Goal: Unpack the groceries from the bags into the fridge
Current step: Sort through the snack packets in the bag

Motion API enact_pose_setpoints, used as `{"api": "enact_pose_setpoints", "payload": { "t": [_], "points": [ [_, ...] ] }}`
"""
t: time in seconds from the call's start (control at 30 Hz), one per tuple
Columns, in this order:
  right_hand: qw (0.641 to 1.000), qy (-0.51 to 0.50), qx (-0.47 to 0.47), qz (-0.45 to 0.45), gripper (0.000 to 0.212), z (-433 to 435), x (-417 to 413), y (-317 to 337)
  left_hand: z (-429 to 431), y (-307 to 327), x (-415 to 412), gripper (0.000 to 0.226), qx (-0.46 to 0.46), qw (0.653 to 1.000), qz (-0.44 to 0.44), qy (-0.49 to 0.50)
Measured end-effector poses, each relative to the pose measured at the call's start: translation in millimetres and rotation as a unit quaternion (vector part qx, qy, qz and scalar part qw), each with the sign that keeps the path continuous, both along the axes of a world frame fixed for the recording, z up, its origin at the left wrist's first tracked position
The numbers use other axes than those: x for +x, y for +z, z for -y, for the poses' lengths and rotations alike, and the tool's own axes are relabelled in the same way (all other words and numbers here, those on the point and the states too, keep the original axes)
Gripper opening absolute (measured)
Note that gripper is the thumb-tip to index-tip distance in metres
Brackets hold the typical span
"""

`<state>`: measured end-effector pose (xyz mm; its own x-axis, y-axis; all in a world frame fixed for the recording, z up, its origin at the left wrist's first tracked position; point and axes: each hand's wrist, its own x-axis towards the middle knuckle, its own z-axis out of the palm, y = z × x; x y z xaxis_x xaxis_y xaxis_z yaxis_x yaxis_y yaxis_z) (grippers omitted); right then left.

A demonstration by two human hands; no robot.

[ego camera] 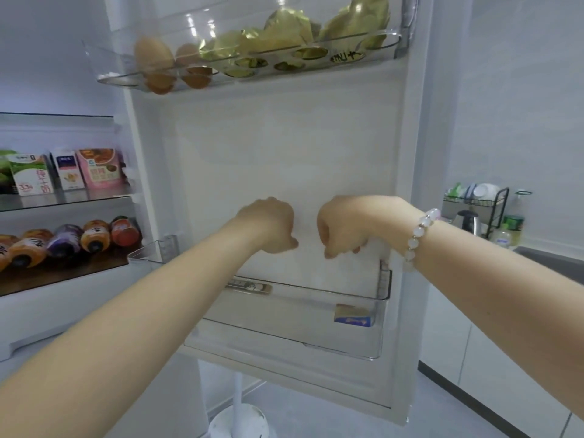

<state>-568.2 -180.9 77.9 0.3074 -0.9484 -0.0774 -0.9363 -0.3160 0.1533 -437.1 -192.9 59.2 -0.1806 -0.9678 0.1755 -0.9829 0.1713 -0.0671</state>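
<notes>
Two fists, my left hand (268, 224) and right hand (343, 227), fingers clenched on something white I cannot identify, hover above the door bin (316, 314), presumably lowering it in; bottles (66, 241) already line the fridge shelf.

A home kitchen — an open fridge (284, 153) with eggs (155, 56) in its door, and a dish rack (477, 205) and kettle (467, 221) on the desk (550, 260) beside it.
</notes>
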Motion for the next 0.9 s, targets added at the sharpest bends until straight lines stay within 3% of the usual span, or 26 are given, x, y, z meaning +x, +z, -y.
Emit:
{"api": "enact_pose_setpoints", "payload": {
  "t": [0.07,0.17,0.3,0.4,0.47,0.57,0.7,0.8,0.9],
  "points": [
    [0.99,0.052,-0.131,0.013,0.027,-16.2,-2.1,14.6,-11.6,1.1,2.8,0.036,-0.152,0.988,-0.02,-0.025],
    [0.958,0.11,-0.264,0.034,0.025,-46.5,-18.1,33.6,-20.7,-4.9,-5.5,0.038,-0.318,0.939,-0.061,-0.113],
    [0.94,0.086,-0.317,0.094,0.018,-86.0,-61.2,49.0,-30.6,-7.0,-37.5,0.029,-0.459,0.845,-0.136,-0.239],
    [0.935,0.015,-0.336,0.114,0.013,-105.9,-102.9,45.7,-44.1,-2.7,-71.8,0.024,-0.514,0.782,-0.195,-0.293],
    [0.934,-0.055,-0.35,0.037,0.017,-113.7,-132.4,35.2,-53.4,-0.2,-99.8,0.022,-0.518,0.757,-0.215,-0.335],
    [0.93,-0.161,-0.325,-0.06,0.022,-127.9,-176.5,12.9,-62.5,-5.9,-150.8,0.022,-0.488,0.756,-0.2,-0.389],
    [0.913,-0.28,-0.288,-0.073,0.025,-165.7,-232.1,-17.8,-75.4,-24.2,-220.4,0.03,-0.385,0.783,-0.2,-0.446],
    [0.874,-0.359,-0.322,-0.057,0.025,-200.3,-273.1,-41.0,-87.8,-41.4,-267.5,0.033,-0.345,0.801,-0.165,-0.461],
    [0.835,-0.42,-0.351,-0.048,0.023,-230.7,-312.6,-62.3,-105.7,-62.2,-304.9,0.037,-0.33,0.793,-0.151,-0.49]
  ]
}}
